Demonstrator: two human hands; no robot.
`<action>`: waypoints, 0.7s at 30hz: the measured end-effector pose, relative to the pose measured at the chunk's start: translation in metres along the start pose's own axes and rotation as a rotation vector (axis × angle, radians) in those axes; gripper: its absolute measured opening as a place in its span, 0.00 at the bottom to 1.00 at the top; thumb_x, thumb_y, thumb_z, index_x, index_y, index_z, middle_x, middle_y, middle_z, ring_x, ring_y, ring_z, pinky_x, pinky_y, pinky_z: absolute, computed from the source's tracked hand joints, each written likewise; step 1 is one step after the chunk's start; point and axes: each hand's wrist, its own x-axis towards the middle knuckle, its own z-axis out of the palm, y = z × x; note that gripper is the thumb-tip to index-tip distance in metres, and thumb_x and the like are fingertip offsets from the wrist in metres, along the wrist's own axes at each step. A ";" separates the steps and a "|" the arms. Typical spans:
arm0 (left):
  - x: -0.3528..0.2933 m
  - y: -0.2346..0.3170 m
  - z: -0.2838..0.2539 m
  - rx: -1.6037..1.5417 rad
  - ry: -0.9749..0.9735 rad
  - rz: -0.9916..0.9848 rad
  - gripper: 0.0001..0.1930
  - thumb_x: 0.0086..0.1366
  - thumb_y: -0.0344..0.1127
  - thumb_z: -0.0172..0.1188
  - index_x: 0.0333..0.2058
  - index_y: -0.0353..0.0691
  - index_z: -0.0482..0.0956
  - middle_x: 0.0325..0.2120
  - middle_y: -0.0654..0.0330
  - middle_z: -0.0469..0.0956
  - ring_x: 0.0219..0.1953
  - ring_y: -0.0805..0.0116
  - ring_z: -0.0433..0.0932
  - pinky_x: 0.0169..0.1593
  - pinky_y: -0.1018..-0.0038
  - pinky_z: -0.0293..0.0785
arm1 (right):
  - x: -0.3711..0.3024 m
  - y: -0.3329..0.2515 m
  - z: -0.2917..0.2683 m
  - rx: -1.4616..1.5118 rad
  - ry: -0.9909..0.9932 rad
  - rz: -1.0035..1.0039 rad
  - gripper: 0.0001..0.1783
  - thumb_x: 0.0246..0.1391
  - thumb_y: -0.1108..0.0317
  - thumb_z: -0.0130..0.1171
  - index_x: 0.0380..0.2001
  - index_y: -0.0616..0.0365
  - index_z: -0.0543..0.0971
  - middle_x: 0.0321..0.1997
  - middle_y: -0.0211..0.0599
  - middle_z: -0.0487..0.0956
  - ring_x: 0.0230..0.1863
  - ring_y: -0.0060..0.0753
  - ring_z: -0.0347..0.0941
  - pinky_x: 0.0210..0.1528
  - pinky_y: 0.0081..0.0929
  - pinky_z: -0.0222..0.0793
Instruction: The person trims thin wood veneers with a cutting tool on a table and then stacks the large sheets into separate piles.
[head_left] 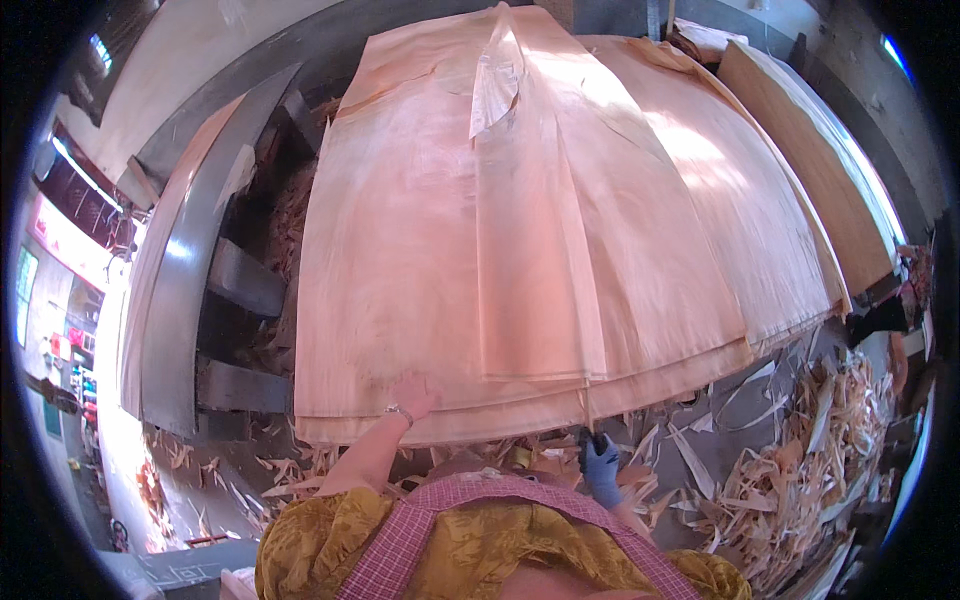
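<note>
Large, thin sheets of pinkish wood veneer [390, 220] lie layered on a broad stack before me. My left hand [415, 393], bare and with a bracelet at the wrist, rests flat on the near left part of the top sheet, fingers stretched out. A narrower veneer piece [530, 270] lies lengthwise over the middle, its far end curled and torn. Just off the stack's near edge is my right hand [600, 468] in a blue-grey glove with dark fingers. It is closed around a thin, light brown strip [587, 405] that points up toward the narrower piece's corner; its kind is unclear.
Grey metal beams [245, 280] stand left of the stack, beside a long upright panel [170, 270]. Veneer scraps [800, 470] are heaped on the floor at right, with more below the near edge. A brown board [810, 170] leans at the far right.
</note>
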 end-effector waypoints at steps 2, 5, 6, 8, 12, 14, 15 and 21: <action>-0.001 -0.006 0.003 0.002 0.016 0.021 0.28 0.56 0.57 0.58 0.49 0.43 0.78 0.55 0.46 0.70 0.59 0.47 0.67 0.61 0.53 0.63 | 0.006 -0.028 -0.027 0.250 -0.070 0.141 0.13 0.61 0.64 0.59 0.24 0.59 0.77 0.17 0.23 0.70 0.15 0.17 0.62 0.17 0.21 0.55; 0.000 0.007 -0.002 0.016 -0.019 0.046 0.28 0.56 0.56 0.58 0.48 0.42 0.78 0.55 0.46 0.70 0.60 0.47 0.66 0.61 0.53 0.62 | 0.029 0.012 -0.093 0.101 0.046 0.015 0.14 0.61 0.62 0.59 0.24 0.58 0.77 0.16 0.23 0.69 0.15 0.16 0.60 0.16 0.21 0.53; 0.003 0.013 -0.005 0.024 -0.034 0.049 0.28 0.56 0.55 0.58 0.48 0.41 0.78 0.55 0.45 0.70 0.60 0.47 0.66 0.61 0.53 0.62 | 0.042 0.044 -0.117 0.018 0.124 -0.044 0.14 0.61 0.62 0.59 0.24 0.57 0.77 0.15 0.22 0.68 0.14 0.15 0.60 0.16 0.21 0.53; 0.006 -0.008 0.004 0.086 -0.026 0.010 0.28 0.57 0.55 0.58 0.48 0.39 0.78 0.56 0.45 0.69 0.59 0.47 0.67 0.61 0.52 0.62 | 0.062 0.044 -0.155 0.090 0.111 0.119 0.17 0.58 0.60 0.62 0.19 0.58 0.74 0.14 0.23 0.68 0.14 0.18 0.59 0.17 0.25 0.53; 0.010 -0.018 0.020 0.177 0.068 0.093 0.27 0.58 0.54 0.56 0.46 0.36 0.78 0.54 0.45 0.70 0.55 0.46 0.71 0.59 0.51 0.65 | 0.110 0.110 -0.223 -0.612 0.237 -0.035 0.22 0.52 0.54 0.68 0.19 0.61 0.76 0.12 0.29 0.70 0.17 0.22 0.62 0.21 0.31 0.59; 0.028 -0.001 0.025 0.210 0.064 0.120 0.26 0.58 0.54 0.56 0.44 0.37 0.78 0.53 0.45 0.71 0.54 0.46 0.72 0.57 0.51 0.67 | 0.131 0.163 -0.265 -0.626 0.461 -0.054 0.20 0.49 0.54 0.70 0.27 0.62 0.79 0.24 0.45 0.80 0.23 0.34 0.71 0.29 0.36 0.68; 0.021 -0.009 0.019 0.246 0.061 0.081 0.25 0.58 0.54 0.55 0.43 0.37 0.78 0.53 0.45 0.71 0.53 0.47 0.73 0.56 0.50 0.68 | 0.141 0.163 -0.264 -0.554 0.477 -0.224 0.20 0.48 0.54 0.69 0.30 0.61 0.79 0.26 0.48 0.80 0.25 0.47 0.74 0.32 0.39 0.70; 0.014 -0.021 0.012 0.228 -0.029 0.141 0.25 0.59 0.55 0.54 0.44 0.37 0.78 0.53 0.43 0.71 0.50 0.45 0.75 0.54 0.50 0.70 | 0.199 0.130 -0.296 -0.632 0.338 -0.036 0.18 0.54 0.51 0.62 0.31 0.57 0.80 0.27 0.52 0.78 0.30 0.58 0.73 0.33 0.42 0.68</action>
